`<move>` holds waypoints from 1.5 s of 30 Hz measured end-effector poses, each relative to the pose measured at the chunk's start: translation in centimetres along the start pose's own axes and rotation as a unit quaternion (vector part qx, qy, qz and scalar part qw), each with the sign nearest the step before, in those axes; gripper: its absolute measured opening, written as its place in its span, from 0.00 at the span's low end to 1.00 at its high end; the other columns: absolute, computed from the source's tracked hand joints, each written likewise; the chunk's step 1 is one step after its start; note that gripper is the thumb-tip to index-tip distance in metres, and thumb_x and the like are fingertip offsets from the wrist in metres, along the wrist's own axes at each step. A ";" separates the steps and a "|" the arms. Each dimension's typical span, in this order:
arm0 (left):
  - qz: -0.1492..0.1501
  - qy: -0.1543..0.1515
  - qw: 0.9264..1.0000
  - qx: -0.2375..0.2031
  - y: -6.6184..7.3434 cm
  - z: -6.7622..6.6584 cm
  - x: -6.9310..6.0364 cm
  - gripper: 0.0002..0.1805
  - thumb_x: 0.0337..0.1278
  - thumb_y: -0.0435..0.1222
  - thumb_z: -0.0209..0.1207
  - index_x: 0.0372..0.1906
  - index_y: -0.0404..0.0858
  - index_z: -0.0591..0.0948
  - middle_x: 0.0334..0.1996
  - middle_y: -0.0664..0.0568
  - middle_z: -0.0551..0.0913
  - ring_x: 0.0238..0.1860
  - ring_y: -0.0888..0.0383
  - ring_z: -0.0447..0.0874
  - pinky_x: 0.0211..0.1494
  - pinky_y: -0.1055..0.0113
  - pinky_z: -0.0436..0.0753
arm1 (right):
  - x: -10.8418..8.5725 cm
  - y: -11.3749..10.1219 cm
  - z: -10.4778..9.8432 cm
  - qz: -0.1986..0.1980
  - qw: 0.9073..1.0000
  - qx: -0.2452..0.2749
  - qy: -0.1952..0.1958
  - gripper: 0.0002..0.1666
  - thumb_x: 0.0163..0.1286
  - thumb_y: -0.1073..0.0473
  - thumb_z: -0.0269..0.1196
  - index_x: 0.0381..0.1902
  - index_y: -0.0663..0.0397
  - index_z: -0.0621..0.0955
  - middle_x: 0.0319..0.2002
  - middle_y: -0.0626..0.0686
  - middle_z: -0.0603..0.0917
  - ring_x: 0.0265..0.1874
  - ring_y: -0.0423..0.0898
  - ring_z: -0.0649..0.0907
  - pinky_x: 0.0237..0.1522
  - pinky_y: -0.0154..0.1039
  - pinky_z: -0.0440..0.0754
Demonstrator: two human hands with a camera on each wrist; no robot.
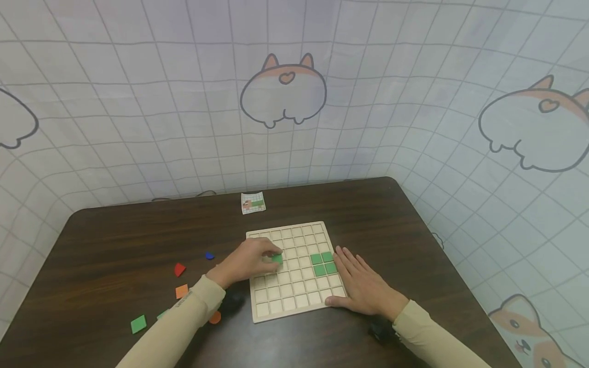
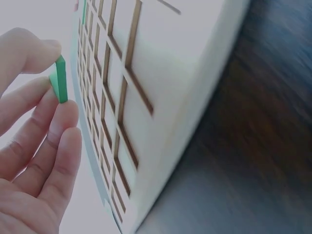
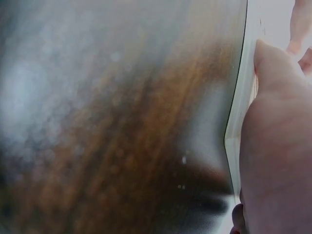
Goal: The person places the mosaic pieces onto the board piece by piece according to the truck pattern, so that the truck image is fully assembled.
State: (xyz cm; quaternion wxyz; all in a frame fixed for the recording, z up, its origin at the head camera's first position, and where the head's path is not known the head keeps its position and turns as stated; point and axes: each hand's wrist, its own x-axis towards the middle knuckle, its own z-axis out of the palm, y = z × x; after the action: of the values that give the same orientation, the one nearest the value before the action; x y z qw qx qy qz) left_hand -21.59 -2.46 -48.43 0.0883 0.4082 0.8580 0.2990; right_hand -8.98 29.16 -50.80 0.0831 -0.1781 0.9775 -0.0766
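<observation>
Pinching: the left grip (image 1: 248, 260) has one green square tile (image 1: 277, 258) held between thumb and fingertips.
Tile's place: over the left half of the wooden grid board (image 1: 289, 304); the left wrist view shows its thin edge, seemingly apart from the cells.
Tile's handling: probably light, stiff and hard to break, perhaps a little slick; best taken by two opposite edges.
Grid board: lies on the table (image 1: 368, 214), with four green tiles (image 1: 316, 259) set as a block near its right side.
Right grip (image 1: 363, 289): released, holding no piece; fingers straight beside the right rim, thumb at the near right corner.
Loose pieces: left of the board, a blue piece (image 1: 209, 255), a red wedge (image 1: 179, 269), an orange square (image 1: 181, 291), an orange rounded piece (image 1: 214, 317) and a loose green square (image 1: 138, 324).
Pattern card (image 1: 253, 203): flat beyond the board.
Wall cloth (image 1: 184, 102): white, grid-lined, corgi-printed, behind the table.
</observation>
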 end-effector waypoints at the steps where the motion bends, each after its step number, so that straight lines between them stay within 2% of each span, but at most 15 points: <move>1: 0.000 -0.001 1.000 0.000 0.1 0.1 0.2 0.17 0.62 0.40 0.69 0.54 0.39 0.89 0.47 0.53 0.90 0.45 0.59 0.86 0.51 0.64 0.85 | 0.0 0.0 0.0 0.000 1.000 0.000 0.000 0.66 0.68 0.18 0.50 0.83 0.62 0.51 0.84 0.63 0.49 0.85 0.60 0.52 0.82 0.61 0.59; 9: 0.005 -0.010 1.000 0.003 1.3 0.9 1.5 0.17 0.62 0.39 0.67 0.54 0.38 0.88 0.48 0.50 0.91 0.47 0.56 0.88 0.52 0.62 0.86 | 0.0 0.0 0.2 0.004 1.000 0.000 -0.003 0.66 0.69 0.18 0.50 0.83 0.61 0.50 0.85 0.63 0.48 0.85 0.60 0.51 0.82 0.61 0.58; 16: 0.006 -0.010 1.000 -0.006 1.5 1.6 2.7 0.17 0.62 0.39 0.68 0.54 0.38 0.89 0.49 0.50 0.92 0.49 0.56 0.90 0.54 0.61 0.87 | 0.0 0.1 0.0 0.003 1.000 -0.004 0.002 0.66 0.69 0.18 0.50 0.83 0.62 0.51 0.84 0.63 0.49 0.85 0.60 0.52 0.82 0.60 0.58; 26: 0.002 -0.011 1.000 -0.011 2.1 2.4 3.9 0.16 0.59 0.38 0.68 0.52 0.37 0.90 0.46 0.50 0.92 0.46 0.58 0.89 0.55 0.60 0.87 | 0.0 0.0 0.0 0.005 1.000 0.001 -0.001 0.67 0.68 0.18 0.50 0.83 0.61 0.50 0.85 0.62 0.49 0.85 0.60 0.51 0.82 0.60 0.58; 29: 0.009 -0.015 1.000 -0.009 2.2 2.7 4.3 0.16 0.60 0.37 0.68 0.51 0.37 0.90 0.45 0.49 0.92 0.44 0.58 0.88 0.53 0.60 0.87 | 0.0 0.0 0.0 0.007 1.000 0.001 -0.004 0.66 0.68 0.18 0.50 0.84 0.61 0.50 0.85 0.62 0.48 0.85 0.59 0.51 0.83 0.60 0.57; 39: 0.016 -0.028 0.999 0.000 2.5 3.4 5.1 0.16 0.61 0.40 0.69 0.52 0.37 0.90 0.40 0.51 0.92 0.35 0.63 0.83 0.45 0.66 0.84 | 0.0 -0.1 -0.4 0.005 1.000 0.006 -0.009 0.66 0.69 0.19 0.51 0.83 0.61 0.50 0.85 0.63 0.48 0.85 0.60 0.51 0.83 0.60 0.56; 45: 0.010 -0.033 0.999 -0.001 2.6 3.7 5.4 0.16 0.62 0.39 0.69 0.52 0.36 0.89 0.44 0.49 0.92 0.38 0.61 0.84 0.49 0.63 0.86 | -0.1 -0.1 -0.5 0.005 1.000 0.005 -0.008 0.66 0.69 0.19 0.51 0.83 0.62 0.51 0.84 0.63 0.49 0.85 0.60 0.51 0.82 0.60 0.57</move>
State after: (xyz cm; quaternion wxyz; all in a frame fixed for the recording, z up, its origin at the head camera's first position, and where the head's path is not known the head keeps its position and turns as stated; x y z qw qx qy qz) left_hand -21.92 4.53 -49.40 0.1140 0.4263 0.8503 0.2867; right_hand -8.97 29.12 -50.31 0.0927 -0.1736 0.9772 -0.0798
